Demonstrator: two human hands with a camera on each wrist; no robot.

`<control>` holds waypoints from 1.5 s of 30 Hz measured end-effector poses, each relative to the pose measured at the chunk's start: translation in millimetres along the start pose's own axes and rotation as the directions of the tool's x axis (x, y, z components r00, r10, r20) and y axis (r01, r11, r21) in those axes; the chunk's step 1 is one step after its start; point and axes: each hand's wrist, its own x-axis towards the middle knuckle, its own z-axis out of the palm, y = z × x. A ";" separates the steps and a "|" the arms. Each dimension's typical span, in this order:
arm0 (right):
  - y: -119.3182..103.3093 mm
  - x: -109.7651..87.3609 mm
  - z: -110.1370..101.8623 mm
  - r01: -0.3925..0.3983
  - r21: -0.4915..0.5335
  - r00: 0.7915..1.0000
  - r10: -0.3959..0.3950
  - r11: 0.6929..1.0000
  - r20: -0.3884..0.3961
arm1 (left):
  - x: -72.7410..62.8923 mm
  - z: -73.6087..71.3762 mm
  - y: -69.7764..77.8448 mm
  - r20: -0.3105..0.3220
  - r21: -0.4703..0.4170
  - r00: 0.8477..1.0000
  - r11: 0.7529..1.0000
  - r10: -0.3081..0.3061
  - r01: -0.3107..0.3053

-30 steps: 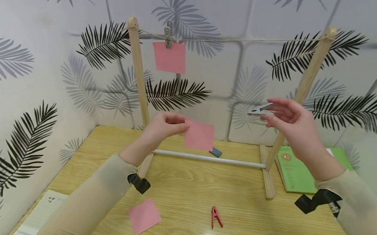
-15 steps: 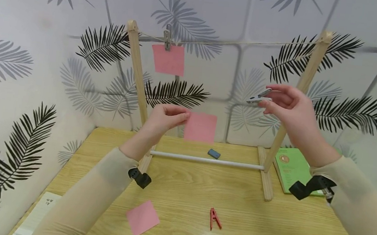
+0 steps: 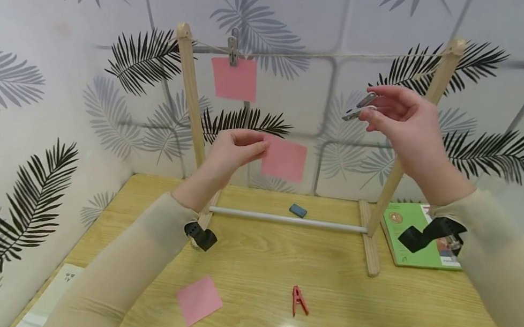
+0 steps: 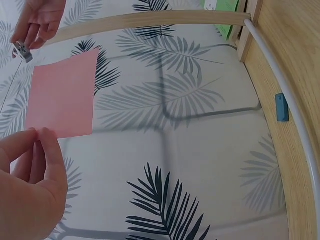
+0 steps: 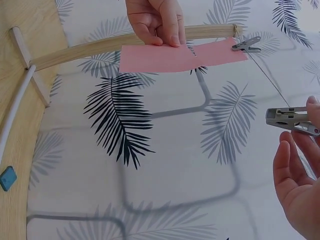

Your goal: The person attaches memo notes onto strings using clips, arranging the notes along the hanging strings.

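My left hand (image 3: 229, 157) pinches a pink square of paper (image 3: 284, 159) by its upper left corner, in the air below the string (image 3: 332, 56). Thumb and fingertips show at the paper's edge in the left wrist view. Up and to the right, my right hand (image 3: 409, 126) holds a grey clothespin (image 5: 287, 117) by its handle ends, its nose pointing left toward the paper. Another pink paper (image 3: 235, 79) hangs from the string at the left, gripped by a grey clothespin (image 3: 233, 48).
A wooden frame (image 3: 191, 101) carries the string, with a white rod (image 3: 284, 219) low across it. On the table (image 3: 251, 259) lie a pink paper (image 3: 200, 301), a red clothespin (image 3: 298, 301), a small blue block (image 3: 297, 211), a green book (image 3: 408, 239) and a notebook (image 3: 50, 296).
Both hands have risen, the left with its pink paper and the right with the grey clothespin. The right hand has also come slightly left. The hanging paper stays on the string.
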 end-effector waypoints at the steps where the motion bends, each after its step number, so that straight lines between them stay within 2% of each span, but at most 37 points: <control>1: -1.8 2.0 0.7 -0.001 -0.006 1.000 0.001 1.000 -0.003 | 0.7 0.6 1.4 -0.006 0.000 1.000 1.000 0.002 -0.002; 7: -10.5 12.8 3.7 0.013 -0.040 1.000 -0.013 0.999 -0.014 | 4.8 3.7 10.7 -0.053 0.006 0.999 1.000 0.007 -0.006; 14: -19.4 22.8 8.8 0.050 -0.033 0.999 -0.051 0.998 -0.020 | 13.5 6.3 18.7 -0.095 0.019 0.995 1.000 0.017 -0.015; 20: -28.8 32.8 16.0 0.049 -0.126 0.998 -0.053 0.991 -0.031 | 17.7 8.9 27.1 -0.116 0.028 0.993 0.999 0.036 -0.033; 24: -33.8 41.4 20.3 0.047 -0.194 0.998 -0.054 0.980 -0.033 | 18.4 10.5 33.9 -0.121 0.025 0.991 0.999 0.049 -0.047; 31: -38.7 54.8 25.1 0.056 -0.234 0.998 -0.064 0.971 -0.028 | 22.3 14.9 43.9 -0.121 0.024 0.991 0.998 0.064 -0.061; 36: -38.9 58.3 25.2 0.073 -0.258 0.997 -0.079 0.963 -0.013 | 25.7 18.2 46.0 -0.114 0.015 0.989 0.995 0.095 -0.094; 45: -46.6 66.8 31.1 0.051 -0.297 0.998 -0.058 0.953 -0.015 | 31.6 23.5 50.0 -0.113 0.023 0.986 0.992 0.124 -0.122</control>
